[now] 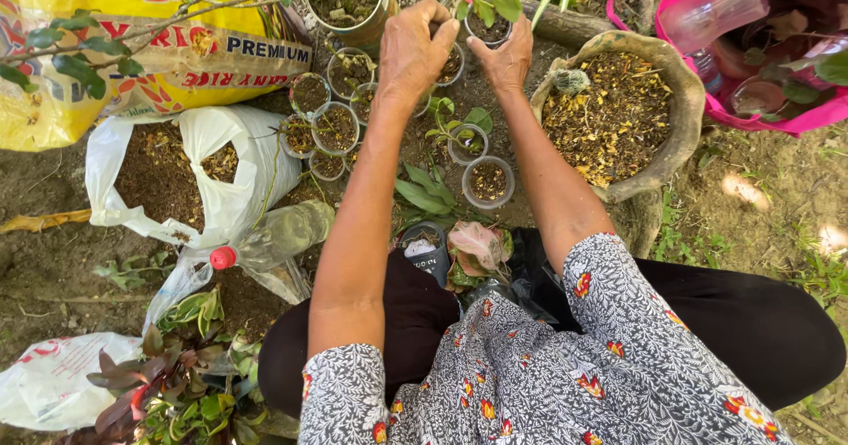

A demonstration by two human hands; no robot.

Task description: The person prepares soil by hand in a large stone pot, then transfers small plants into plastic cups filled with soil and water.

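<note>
While our left hand (415, 52) and right hand (505, 56) close around the small clear plastic cup of soil with a green seedling (487, 19), it sits at twelve o'clock, the round sack of brown mulch (618, 109) at two.

ground: bare soil (53, 259) | grass (795, 259) at right | light: daylight, soft shade

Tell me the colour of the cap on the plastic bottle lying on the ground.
Red cap, on the clear bottle; head view.
</note>
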